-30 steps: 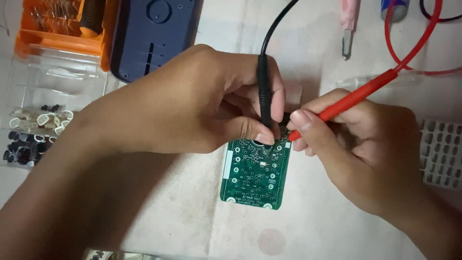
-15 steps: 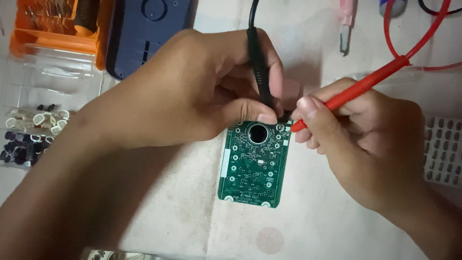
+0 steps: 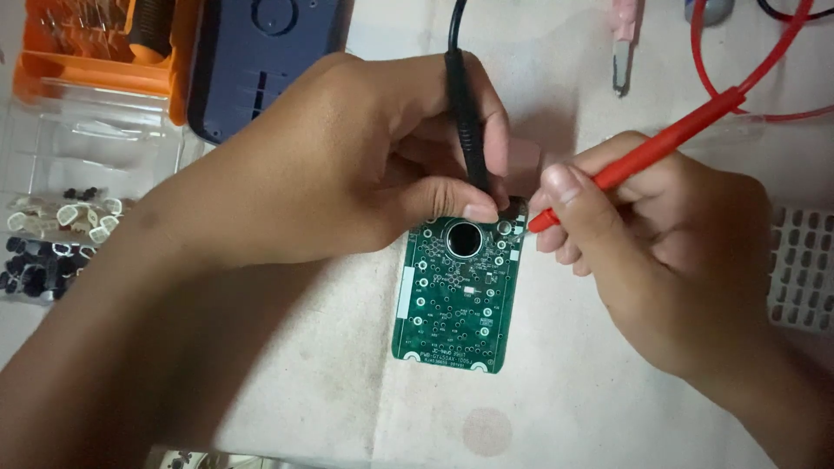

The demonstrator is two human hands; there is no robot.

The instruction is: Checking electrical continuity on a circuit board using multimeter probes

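Note:
A green circuit board [image 3: 459, 300] with a round hole near its top lies flat on the white work surface [image 3: 565, 408]. My left hand [image 3: 347, 165] pinches a black test probe [image 3: 465, 122] upright, its tip down on the board's top edge. My right hand [image 3: 660, 252] holds a red test probe [image 3: 669, 143] like a pen, its tip touching the board's top right corner, close beside the black tip. A black lead runs up from one probe and a red lead [image 3: 730, 78] loops off at the top right.
A dark blue plastic case [image 3: 261, 61] and an orange tool box [image 3: 95, 52] lie at the top left. Clear compartments with small black and white parts [image 3: 48, 243] sit at the left edge. A pink-handled tool [image 3: 624, 39] lies at the top. A white perforated board [image 3: 804, 265] is at the right.
Both hands shifted slightly, uncovering the board's round hole. The probe tips now sit closer together at the board's top right corner.

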